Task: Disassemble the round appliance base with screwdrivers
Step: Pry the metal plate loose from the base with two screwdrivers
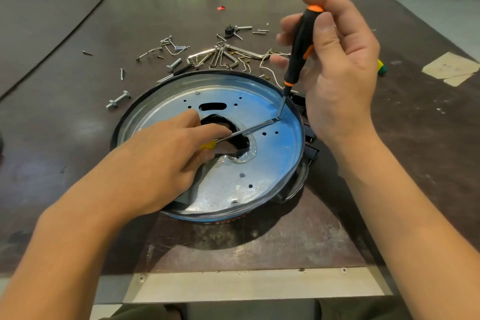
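The round appliance base (259,176) lies flat on the dark table (78,138), just near of a scatter of loose screws and clips (215,56). The right hand (337,60) pinches the black-and-orange screwdriver (301,41) nearly upright, its tip on the metal plate close to the right rim. The left hand (166,153) grips the yellow-handled screwdriver (249,130) laid low across the central opening, its blade meeting the same spot. Whether a screw sits under the tips is too small to tell. To do this well, keep the upright driver square and pressed down while turning. Use the flat blade only as a steady brace, and let the left palm weigh on the base so it cannot spin.
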